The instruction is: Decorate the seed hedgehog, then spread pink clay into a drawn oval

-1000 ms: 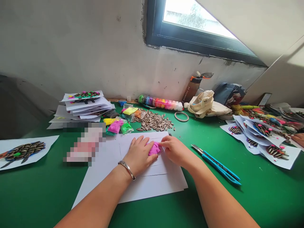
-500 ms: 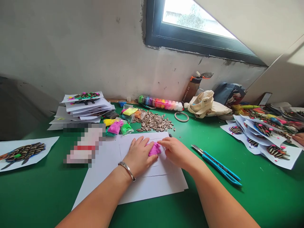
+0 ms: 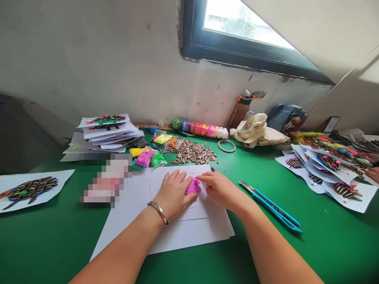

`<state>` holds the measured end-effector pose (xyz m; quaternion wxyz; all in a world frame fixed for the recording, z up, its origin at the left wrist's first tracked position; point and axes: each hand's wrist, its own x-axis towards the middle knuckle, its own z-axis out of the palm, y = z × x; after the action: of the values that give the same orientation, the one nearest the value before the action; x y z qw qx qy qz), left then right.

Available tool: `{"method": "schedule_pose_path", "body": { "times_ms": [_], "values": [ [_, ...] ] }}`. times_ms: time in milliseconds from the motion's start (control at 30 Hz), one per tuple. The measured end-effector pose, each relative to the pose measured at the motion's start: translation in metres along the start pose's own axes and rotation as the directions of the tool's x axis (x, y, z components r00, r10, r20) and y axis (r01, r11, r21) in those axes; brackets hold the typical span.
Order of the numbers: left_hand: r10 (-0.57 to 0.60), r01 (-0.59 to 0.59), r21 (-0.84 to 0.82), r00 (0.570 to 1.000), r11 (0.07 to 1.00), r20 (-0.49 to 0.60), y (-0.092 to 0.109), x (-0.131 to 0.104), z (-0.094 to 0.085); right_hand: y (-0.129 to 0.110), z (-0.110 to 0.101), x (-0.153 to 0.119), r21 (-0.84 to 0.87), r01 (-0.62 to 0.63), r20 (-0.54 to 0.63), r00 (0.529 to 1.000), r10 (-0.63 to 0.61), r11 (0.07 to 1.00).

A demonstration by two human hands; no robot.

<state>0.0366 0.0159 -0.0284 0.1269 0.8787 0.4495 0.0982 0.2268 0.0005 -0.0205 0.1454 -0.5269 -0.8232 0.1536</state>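
A flat patch of pink modelling clay [image 3: 193,186] lies on white paper [image 3: 127,228] marked with straight lines. My left hand [image 3: 174,193], with a silver bangle at the wrist, rests flat on the sheet, fingers spread. Its thumb and index finger border the clay on the left. From the other side my right hand [image 3: 217,190] reaches in, its index fingertip at the clay's upper right edge and the other fingers curled in. Its thumb is hidden. A dark pen tip [image 3: 212,168] shows just behind this hand.
A blue utility knife [image 3: 275,211] lies to the right, blade out. Sunflower seeds [image 3: 194,152], bagged clay [image 3: 145,157] and a tape ring [image 3: 226,146] are behind the paper. Stacked seed pictures stand left [image 3: 109,134] and right [image 3: 328,169]. Another person's hand [image 3: 373,173] shows at the right edge.
Both hands keep almost the same position around the pink clay. The whole view has shifted very slightly.
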Motion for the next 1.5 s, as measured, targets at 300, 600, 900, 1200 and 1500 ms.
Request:
{"method": "schedule_pose_path", "body": {
  "times_ms": [300,600,900,1200,1500],
  "values": [
    [0.005,-0.005,-0.023,1.0,1.0,-0.016,0.0,0.001,-0.001,0.0,0.005,-0.001,-0.081,-0.004,0.006,1.0,0.004,0.997],
    [0.022,-0.022,-0.109,1.0,0.994,-0.008,-0.004,0.003,-0.009,-0.009,0.004,0.002,-0.211,-0.042,0.039,0.998,0.051,0.977],
    [0.024,-0.026,-0.126,1.0,0.992,-0.019,-0.006,0.003,-0.011,-0.009,0.007,0.004,-0.21,-0.048,0.028,0.998,0.055,0.977],
    [0.056,-0.063,-0.119,0.996,0.991,-0.063,-0.012,0.003,-0.014,-0.005,0.01,0.005,-0.141,-0.031,0.024,0.999,0.035,0.99],
    [0.077,-0.083,-0.1,0.995,0.992,-0.063,-0.01,0.002,-0.015,-0.01,0.01,0.007,-0.148,-0.004,0.023,1.0,0.007,0.989]
  ]
}}
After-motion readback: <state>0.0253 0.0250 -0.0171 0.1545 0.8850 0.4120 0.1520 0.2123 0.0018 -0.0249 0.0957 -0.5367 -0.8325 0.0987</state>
